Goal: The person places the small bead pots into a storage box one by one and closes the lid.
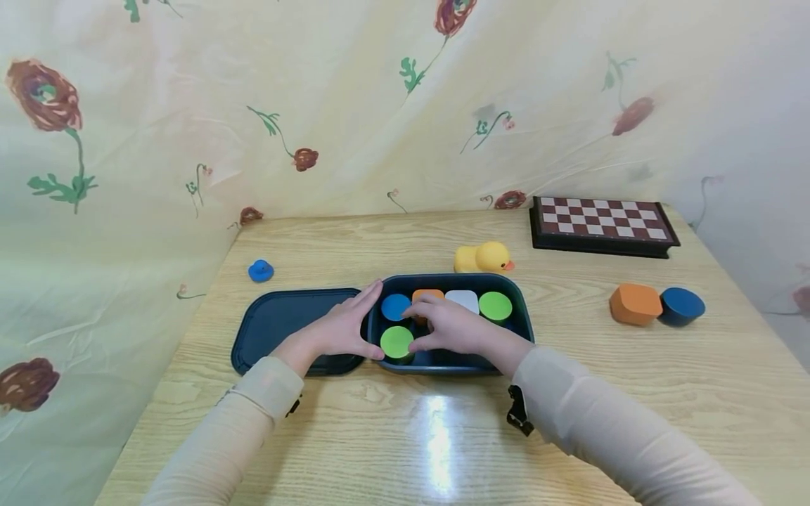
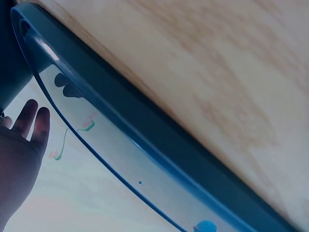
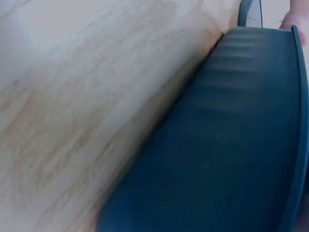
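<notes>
A dark blue box [image 1: 522,309] holds a blue round block [image 1: 396,307], an orange block [image 1: 428,294], a white block [image 1: 463,301] and two green round blocks, one at the right [image 1: 496,306] and one at the front left [image 1: 396,342]. My left hand [image 1: 342,327] rests at the box's left rim, fingers straight and thumb spread. Over the box reaches my right hand [image 1: 452,327], fingers bent loosely, thumb beside the front green block. A gap shows between that thumb and the fingers. In the right wrist view, the box's outer wall [image 3: 207,145] hides what this hand touches.
A dark lid [image 1: 278,323] lies left of the box. Behind stand a yellow duck [image 1: 481,258] and, farther left, a small blue duck [image 1: 261,270]. To the right are an orange block [image 1: 635,304], a blue round block [image 1: 681,306] and a checkered board case [image 1: 604,221].
</notes>
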Available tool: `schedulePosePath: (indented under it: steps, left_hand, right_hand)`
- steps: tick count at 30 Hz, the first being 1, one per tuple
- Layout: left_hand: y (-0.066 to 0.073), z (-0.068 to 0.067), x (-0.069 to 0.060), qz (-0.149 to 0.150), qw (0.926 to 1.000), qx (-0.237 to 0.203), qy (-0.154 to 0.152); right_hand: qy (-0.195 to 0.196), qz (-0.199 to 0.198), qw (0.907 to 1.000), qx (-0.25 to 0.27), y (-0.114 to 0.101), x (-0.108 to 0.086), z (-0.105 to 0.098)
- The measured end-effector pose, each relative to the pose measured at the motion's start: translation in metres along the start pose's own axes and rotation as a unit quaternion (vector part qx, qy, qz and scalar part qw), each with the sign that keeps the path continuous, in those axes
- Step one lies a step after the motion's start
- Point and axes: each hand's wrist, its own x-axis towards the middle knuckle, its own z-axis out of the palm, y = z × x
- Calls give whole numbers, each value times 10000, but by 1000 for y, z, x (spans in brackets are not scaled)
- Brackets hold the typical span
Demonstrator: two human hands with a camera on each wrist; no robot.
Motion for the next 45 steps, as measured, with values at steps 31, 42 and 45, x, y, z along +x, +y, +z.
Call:
schedulePosePath:
  steps: [31,42,45]
  left_hand:
    - [2,0,-1,-246,9997,42,-43]
    - [2,0,0,-229,9997,15,-14]
    - [2,0,0,-222,9998,19,-20]
  right_hand:
    - [834,919,9923,-12,49,-70,-75]
    - [1012,1461,9839,-195,65,-105,-94]
    - [1051,1538,9822,-233,69,-112,-97]
